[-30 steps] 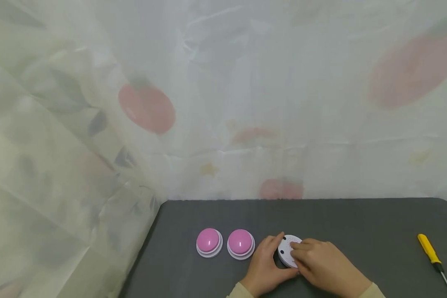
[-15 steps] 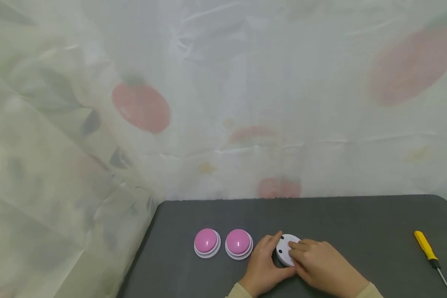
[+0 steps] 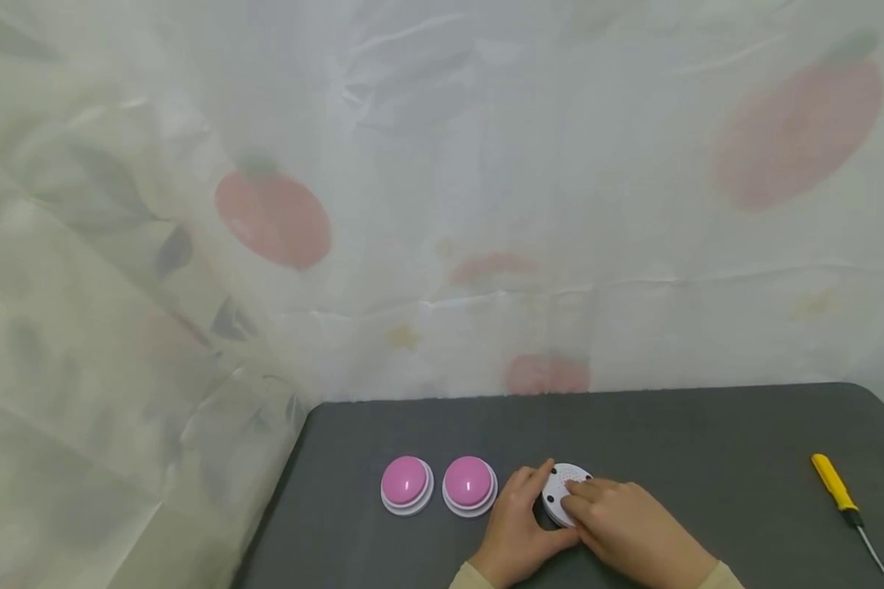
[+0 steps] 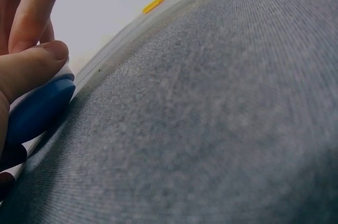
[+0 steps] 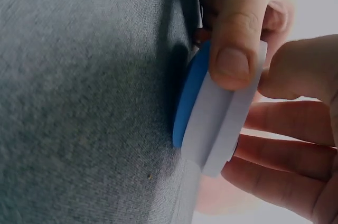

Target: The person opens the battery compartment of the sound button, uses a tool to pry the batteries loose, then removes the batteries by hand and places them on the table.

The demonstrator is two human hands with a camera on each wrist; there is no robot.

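A round push button (image 3: 554, 489) lies upside down on the table, its white base with small dark dots facing up. Underneath, its blue dome (image 5: 189, 100) shows in both wrist views. My left hand (image 3: 513, 523) grips the button around its side, with the thumb (image 4: 34, 68) along the white rim. Fingertips of my right hand (image 3: 629, 523) are on the upturned base, covering its right part. In the right wrist view several right fingers (image 5: 285, 150) spread behind the base; I cannot tell whether the right hand pinches anything there.
Two pink-domed push buttons, one farther left (image 3: 406, 484) and one nearer (image 3: 469, 486), stand upright left of my hands. A screwdriver (image 3: 835, 487) with a yellow handle lies at the far right of the dark table (image 3: 706, 433). A printed curtain (image 3: 412, 164) hangs behind.
The head view has shifted slightly, moving everything a little left in it. Both hands stay at the upturned button, the right fingers shifting only slightly on its base.
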